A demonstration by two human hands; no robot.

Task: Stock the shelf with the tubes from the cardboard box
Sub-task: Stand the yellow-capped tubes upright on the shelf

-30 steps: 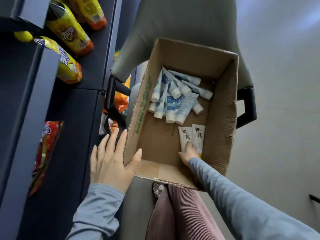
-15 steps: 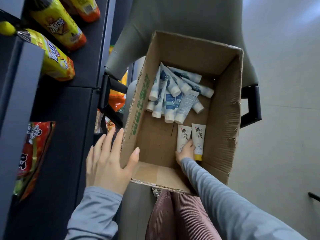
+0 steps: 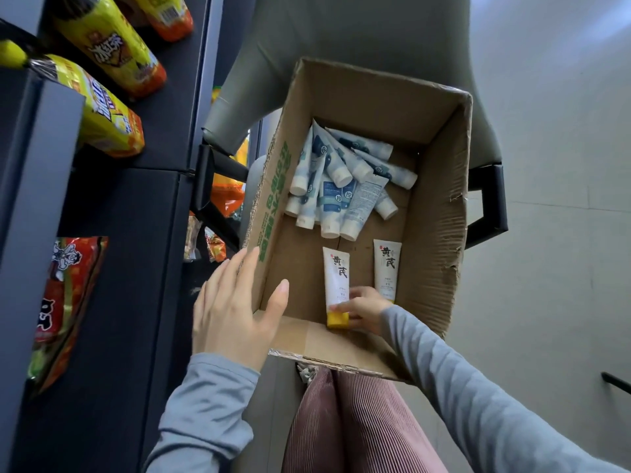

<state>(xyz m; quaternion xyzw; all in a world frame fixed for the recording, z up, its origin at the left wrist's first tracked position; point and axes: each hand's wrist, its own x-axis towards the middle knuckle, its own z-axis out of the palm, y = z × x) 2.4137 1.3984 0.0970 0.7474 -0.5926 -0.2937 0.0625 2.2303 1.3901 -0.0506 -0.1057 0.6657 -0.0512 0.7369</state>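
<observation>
An open cardboard box (image 3: 440, 213) rests on a grey chair. Inside, at the far end, lies a pile of several blue-and-white tubes (image 3: 336, 180). Nearer me are two cream tubes with yellow caps. My right hand (image 3: 363, 307) grips the left cream tube (image 3: 336, 278) near its cap, its bottom end lifted towards the box's near wall. The other cream tube (image 3: 386, 266) lies flat beside it. My left hand (image 3: 235, 312) holds the box's near left corner, fingers spread over the wall and thumb inside.
A dark shelf unit (image 3: 136, 233) stands at the left, holding yellow drink bottles (image 3: 109, 52) above and red snack bags (image 3: 65, 302) lower down. The grey chair (image 3: 358, 32) has black armrests (image 3: 488, 206). My pink trousers (image 3: 355, 425) are below the box.
My right hand has closed on the left cream tube and pulled it away from the other one, towards me. My left hand has stayed on the box corner.
</observation>
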